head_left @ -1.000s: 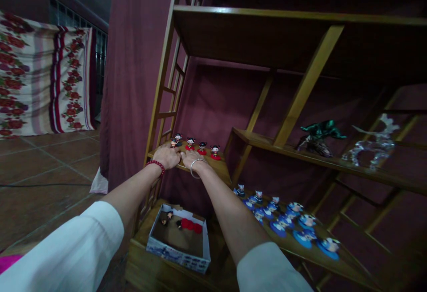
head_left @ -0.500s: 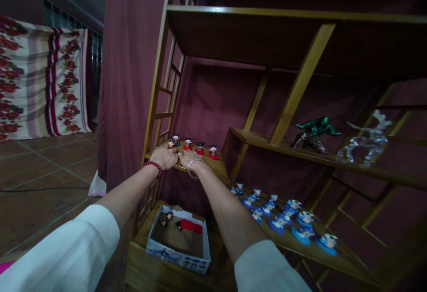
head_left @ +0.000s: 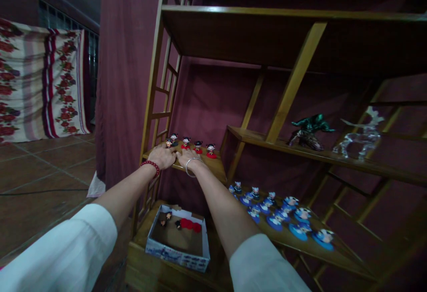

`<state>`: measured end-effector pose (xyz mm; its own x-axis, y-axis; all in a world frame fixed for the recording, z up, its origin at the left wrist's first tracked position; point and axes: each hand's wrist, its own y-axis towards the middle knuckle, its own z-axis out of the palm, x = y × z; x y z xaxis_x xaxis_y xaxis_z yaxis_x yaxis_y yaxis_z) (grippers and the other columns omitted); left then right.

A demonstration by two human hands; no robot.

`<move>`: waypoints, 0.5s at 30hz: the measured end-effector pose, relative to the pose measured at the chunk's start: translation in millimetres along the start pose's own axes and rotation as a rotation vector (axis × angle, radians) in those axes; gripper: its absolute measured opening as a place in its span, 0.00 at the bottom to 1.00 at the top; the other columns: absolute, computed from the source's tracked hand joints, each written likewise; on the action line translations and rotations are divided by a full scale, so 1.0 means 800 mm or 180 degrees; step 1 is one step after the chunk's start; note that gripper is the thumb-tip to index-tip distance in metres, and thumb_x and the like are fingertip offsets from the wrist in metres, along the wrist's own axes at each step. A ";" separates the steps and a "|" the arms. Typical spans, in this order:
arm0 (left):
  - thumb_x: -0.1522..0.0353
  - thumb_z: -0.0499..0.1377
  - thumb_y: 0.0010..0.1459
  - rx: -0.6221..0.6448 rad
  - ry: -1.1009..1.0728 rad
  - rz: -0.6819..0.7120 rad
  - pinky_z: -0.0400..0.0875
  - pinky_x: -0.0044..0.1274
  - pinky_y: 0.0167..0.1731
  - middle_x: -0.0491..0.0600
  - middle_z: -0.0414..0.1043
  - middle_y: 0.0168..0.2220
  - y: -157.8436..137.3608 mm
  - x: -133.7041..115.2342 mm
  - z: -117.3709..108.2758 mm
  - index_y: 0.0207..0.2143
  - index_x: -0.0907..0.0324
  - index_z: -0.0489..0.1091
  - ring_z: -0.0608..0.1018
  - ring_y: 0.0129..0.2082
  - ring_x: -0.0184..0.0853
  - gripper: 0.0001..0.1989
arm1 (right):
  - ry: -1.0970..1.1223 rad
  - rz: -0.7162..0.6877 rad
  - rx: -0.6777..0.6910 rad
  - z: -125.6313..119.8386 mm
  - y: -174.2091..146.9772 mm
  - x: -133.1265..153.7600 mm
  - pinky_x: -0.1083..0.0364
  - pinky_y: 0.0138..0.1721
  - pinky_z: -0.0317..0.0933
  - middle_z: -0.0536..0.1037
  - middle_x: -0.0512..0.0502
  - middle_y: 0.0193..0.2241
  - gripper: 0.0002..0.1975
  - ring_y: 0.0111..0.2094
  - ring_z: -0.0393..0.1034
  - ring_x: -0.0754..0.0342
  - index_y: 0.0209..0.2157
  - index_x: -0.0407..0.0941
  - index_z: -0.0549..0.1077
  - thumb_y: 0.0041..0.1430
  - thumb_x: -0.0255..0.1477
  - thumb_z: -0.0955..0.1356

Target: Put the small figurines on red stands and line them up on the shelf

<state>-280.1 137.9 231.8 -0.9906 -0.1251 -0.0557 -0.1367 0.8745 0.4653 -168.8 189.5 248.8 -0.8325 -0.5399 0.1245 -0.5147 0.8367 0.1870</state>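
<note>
My left hand (head_left: pixel 162 156), with a red bead bracelet, reaches over the small upper-left shelf (head_left: pixel 216 167). Its fingers are curled, and a small dark-haired figurine (head_left: pixel 169 143) shows just beyond them. Close beside it is my right hand (head_left: pixel 187 156), wearing a silver bangle; its fingers are bent in too, and what either hand holds is hidden. Behind the hands stand a figurine on a dark base (head_left: pixel 174 139) and black-haired figurines on red bases, among them a left one (head_left: pixel 186 142), a middle one (head_left: pixel 198 146) and a right one (head_left: pixel 211 150).
Below, an open cardboard box (head_left: pixel 176 256) holds a few dark-haired figurines and red bases (head_left: pixel 191 225). Several blue-based figurines (head_left: pixel 275 220) stand on the lower right shelf. A green figure (head_left: pixel 312 131) and a clear deer ornament (head_left: pixel 360 138) occupy the middle shelf. A wooden upright (head_left: pixel 296 83) rises nearby.
The whole view has shifted slightly, so the shelf and its contents sit a little further left. Both hands stay at the same spot on the shelf, with little visible movement.
</note>
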 end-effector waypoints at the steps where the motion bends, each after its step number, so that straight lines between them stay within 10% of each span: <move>1: 0.64 0.43 0.56 0.0003 -0.0005 0.0015 0.60 0.29 0.46 0.50 0.69 0.44 0.000 0.000 0.000 0.45 0.53 0.66 0.67 0.47 0.37 0.17 | 0.0006 0.0014 0.0006 -0.001 0.000 0.001 0.45 0.50 0.49 0.60 0.38 0.54 0.27 0.54 0.53 0.43 0.52 0.41 0.60 0.57 0.42 0.52; 15: 0.65 0.43 0.56 0.0014 0.0006 0.0036 0.59 0.29 0.46 0.49 0.68 0.46 0.003 0.001 0.004 0.45 0.52 0.66 0.66 0.48 0.37 0.17 | 0.0071 0.0060 0.0013 -0.002 0.000 0.001 0.45 0.50 0.49 0.61 0.38 0.53 0.27 0.54 0.54 0.42 0.52 0.40 0.60 0.57 0.41 0.53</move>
<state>-281.4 141.1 230.0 -0.9920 -0.1161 -0.0488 -0.1255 0.8780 0.4620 -168.9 189.3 250.6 -0.8373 -0.5259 0.1496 -0.4998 0.8471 0.1806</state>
